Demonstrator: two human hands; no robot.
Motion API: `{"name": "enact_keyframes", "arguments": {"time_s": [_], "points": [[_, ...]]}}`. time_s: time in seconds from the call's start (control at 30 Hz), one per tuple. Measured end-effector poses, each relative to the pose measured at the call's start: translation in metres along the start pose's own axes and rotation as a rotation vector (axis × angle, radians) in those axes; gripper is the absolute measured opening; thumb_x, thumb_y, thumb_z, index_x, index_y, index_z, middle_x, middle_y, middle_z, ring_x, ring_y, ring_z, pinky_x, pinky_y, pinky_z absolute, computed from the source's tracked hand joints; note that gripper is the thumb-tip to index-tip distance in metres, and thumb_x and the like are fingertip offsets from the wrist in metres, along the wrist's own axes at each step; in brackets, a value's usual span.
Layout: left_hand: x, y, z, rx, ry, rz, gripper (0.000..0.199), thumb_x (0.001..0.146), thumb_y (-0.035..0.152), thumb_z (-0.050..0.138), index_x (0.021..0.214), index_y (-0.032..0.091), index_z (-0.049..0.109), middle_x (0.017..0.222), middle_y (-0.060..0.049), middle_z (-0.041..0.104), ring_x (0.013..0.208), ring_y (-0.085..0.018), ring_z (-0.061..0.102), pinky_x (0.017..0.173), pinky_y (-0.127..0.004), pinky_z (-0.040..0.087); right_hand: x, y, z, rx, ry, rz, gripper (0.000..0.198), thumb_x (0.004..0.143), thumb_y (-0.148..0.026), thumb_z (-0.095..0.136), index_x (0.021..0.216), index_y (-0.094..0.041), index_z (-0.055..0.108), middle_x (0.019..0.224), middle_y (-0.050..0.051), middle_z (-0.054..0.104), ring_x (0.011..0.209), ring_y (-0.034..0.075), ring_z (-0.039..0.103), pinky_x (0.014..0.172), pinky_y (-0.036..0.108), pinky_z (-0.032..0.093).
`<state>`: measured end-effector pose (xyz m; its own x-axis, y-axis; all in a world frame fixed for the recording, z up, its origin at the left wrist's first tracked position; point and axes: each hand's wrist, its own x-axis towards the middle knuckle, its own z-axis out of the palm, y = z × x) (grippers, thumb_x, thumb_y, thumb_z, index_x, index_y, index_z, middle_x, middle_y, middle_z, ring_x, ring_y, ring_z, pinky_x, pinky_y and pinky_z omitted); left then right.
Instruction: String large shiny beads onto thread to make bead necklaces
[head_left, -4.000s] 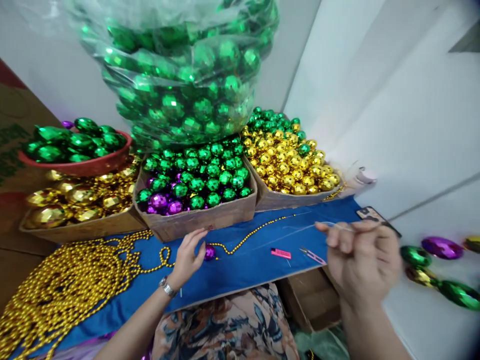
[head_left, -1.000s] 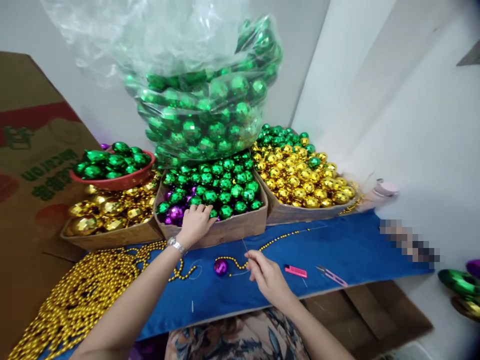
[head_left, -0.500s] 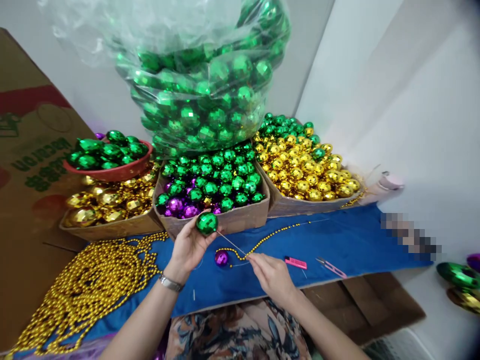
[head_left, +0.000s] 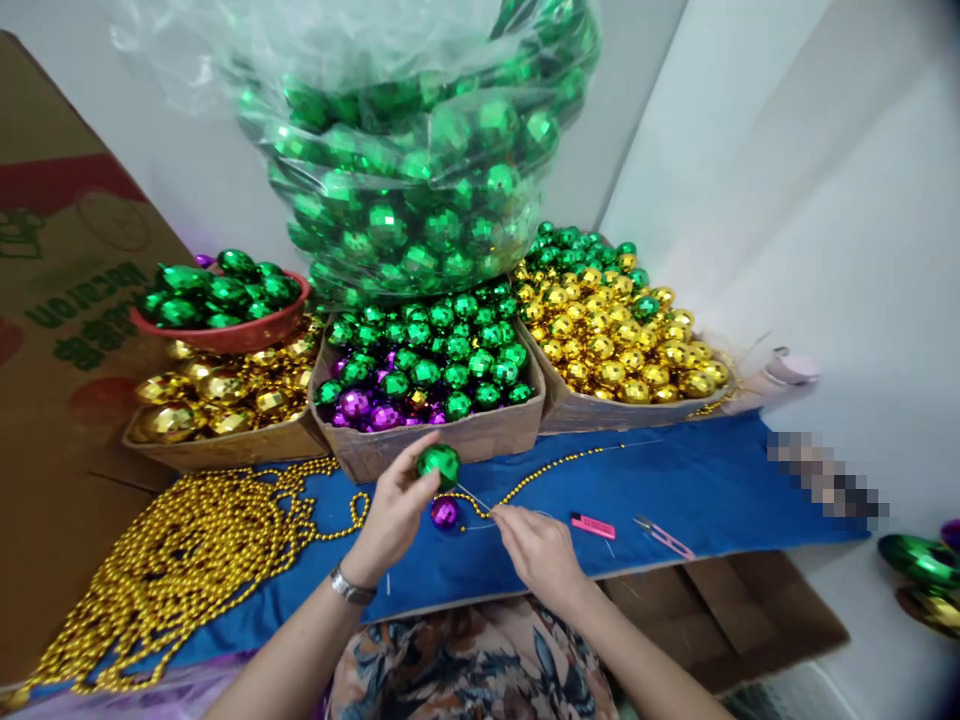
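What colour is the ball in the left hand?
Shiny green ball, seen in the head view.

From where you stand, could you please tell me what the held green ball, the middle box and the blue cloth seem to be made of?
Green ball: probably plastic with a shiny metallic coating, judging by its bright glints.
Middle box: apparently cardboard, matt brown, with slightly wrinkled walls.
Blue cloth: some fabric, fibre unclear, faintly glossy with soft creases.

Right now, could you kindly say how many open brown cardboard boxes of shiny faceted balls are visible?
3: left box, middle box and right box, side by side; others may be hidden.
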<state>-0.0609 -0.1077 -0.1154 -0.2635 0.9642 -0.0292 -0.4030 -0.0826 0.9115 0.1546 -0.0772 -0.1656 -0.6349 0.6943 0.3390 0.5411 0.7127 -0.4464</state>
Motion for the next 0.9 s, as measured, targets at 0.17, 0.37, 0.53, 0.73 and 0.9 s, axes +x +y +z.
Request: {"name": "enact_keyframes", "arguments": {"time_s": [0.17,0.37,0.53,0.73,0.9], "points": [[-0.014,-0.008,0.007,0.039,-0.017,-0.033,0.057,0.074,0.029,0.076,0.128,0.025,0.058,0.113,-0.007,0.066,0.1,-0.021,0.061,0.085,-0.028,0.049,-0.001,-0.001,0.005,0.206,0.039,-0.011,0.028,0.099,-0.02,0.035,0.104,-0.019,0.062,0.093,0.006,0.072,0.081,0.015,0.07,0.072,0.023,0.052],[-0.018,-0.009,0.006,0.014,-0.014,-0.07,0.05,0.071,0.025,0.078,0.119,0.024,0.063,0.112,-0.008,0.064,0.093,-0.018,0.061,0.074,-0.024,0.049,-0.002,0.001,0.006,0.224,0.053,-0.049,0.029,0.099,-0.02,0.035,0.106,-0.019,0.063,0.092,0.007,0.072,0.081,0.017,0.069,0.072,0.027,0.054],[-0.029,-0.018,0.005,0.055,-0.136,-0.061,0.056,0.071,0.027,0.079,0.124,0.024,0.06,0.119,-0.01,0.062,0.101,-0.022,0.06,0.083,-0.029,0.049,-0.002,-0.001,0.007,0.235,0.04,-0.073,0.027,0.099,-0.019,0.036,0.103,-0.019,0.062,0.089,0.007,0.072,0.078,0.016,0.069,0.07,0.025,0.053],[-0.023,-0.029,-0.08,0.719,0.288,-0.004,0.028,0.082,0.041,0.063,0.098,0.02,0.07,0.094,-0.009,0.07,0.084,-0.022,0.063,0.076,-0.032,0.049,-0.013,0.009,0.01,0.192,0.069,-0.074,0.024,0.098,-0.019,0.037,0.096,-0.02,0.061,0.084,0.006,0.07,0.071,0.017,0.067,0.063,0.025,0.05],[0.014,-0.033,-0.181,0.952,0.639,-0.048,0.014,0.079,0.025,0.059,0.087,0.017,0.067,0.092,-0.011,0.069,0.097,-0.028,0.06,0.09,-0.038,0.042,-0.017,0.01,0.017,0.2,0.049,-0.054,0.024,0.099,-0.02,0.036,0.097,-0.02,0.06,0.085,0.006,0.071,0.071,0.017,0.068,0.061,0.025,0.049]]}}
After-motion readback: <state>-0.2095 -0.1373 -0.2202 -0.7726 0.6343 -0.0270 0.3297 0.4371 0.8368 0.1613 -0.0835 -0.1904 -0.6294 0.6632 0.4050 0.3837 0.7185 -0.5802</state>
